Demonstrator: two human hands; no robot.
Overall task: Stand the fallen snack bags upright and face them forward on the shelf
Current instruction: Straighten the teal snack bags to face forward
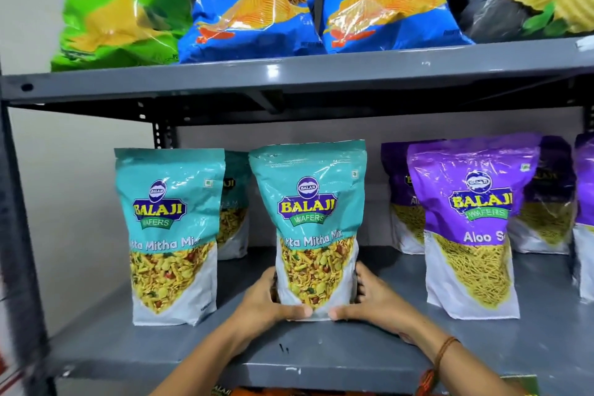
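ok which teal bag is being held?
The middle teal bag, front row: left hand and right hand clasp its base. The left teal bag stands untouched.

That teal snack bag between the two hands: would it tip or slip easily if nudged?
The teal snack bag probably tips easily: it stands tall on a narrow base. Its glossy film shows glare, so it likely slides on the smooth grey shelf. The left hand and right hand grip low, suggesting a floppy top.
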